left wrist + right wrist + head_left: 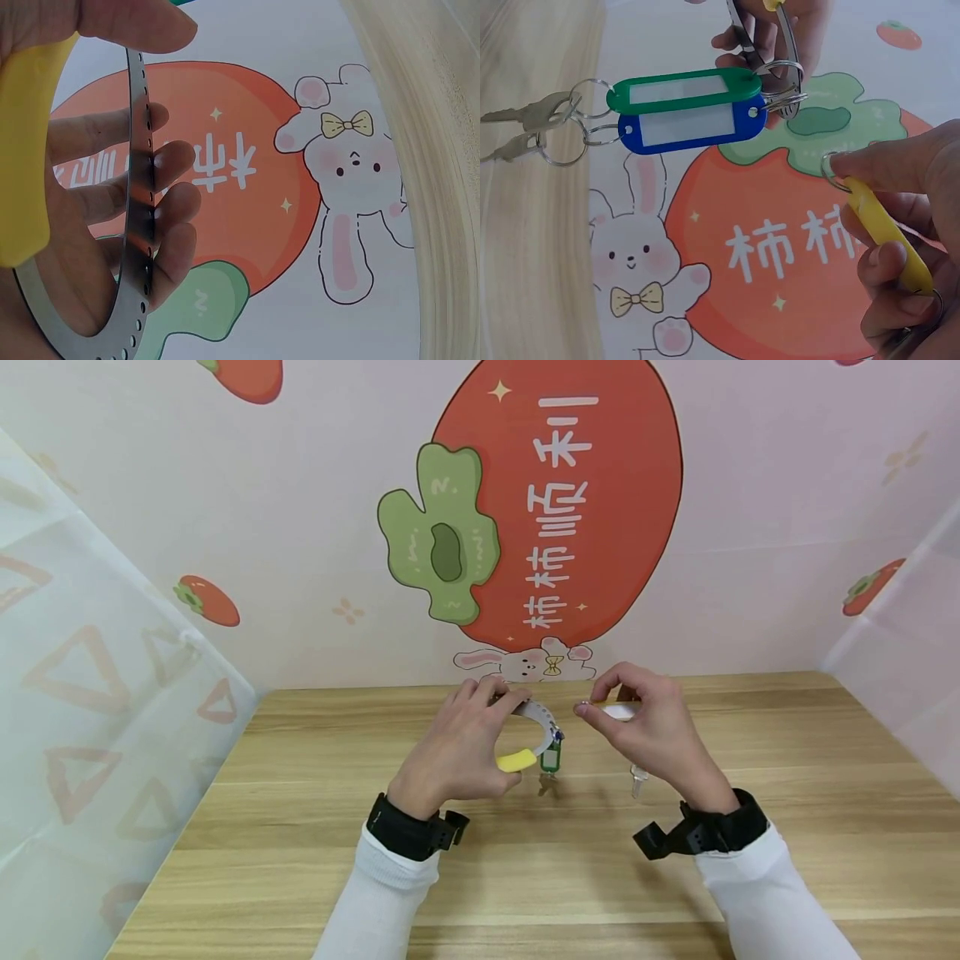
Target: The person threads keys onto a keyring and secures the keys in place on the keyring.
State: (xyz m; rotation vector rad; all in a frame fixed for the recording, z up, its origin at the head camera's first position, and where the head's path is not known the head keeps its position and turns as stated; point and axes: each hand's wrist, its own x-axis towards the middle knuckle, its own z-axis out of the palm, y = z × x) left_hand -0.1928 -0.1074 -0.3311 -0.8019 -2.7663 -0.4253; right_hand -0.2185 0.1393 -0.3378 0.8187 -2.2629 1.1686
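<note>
A backdrop printed with a large persimmon (pixel 570 527) stands behind a wooden table (pixel 300 868). Above the table, the person's left hand (pixel 461 743) curls its fingers round a curved metal band (pixel 543 718), the thumb side by its yellow grip (pixel 517 761). The right hand (pixel 656 735), near but apart from the band, has its fingers bent close round a yellow tag (pixel 885 232), 1 tip on its small ring (pixel 824 165).

From the band hang 2 more tags, green (pixel 679 90) and blue (pixel 694 127), with 2 keys (pixel 547 112) at their far ends; 1 key (pixel 637 781) dangles below the right hand.

The thin ring might slip from that fingertip, likely through too light a pinch, dropping tag and key. Tilting the band could swing the hanging tags into the right hand's way.
</note>
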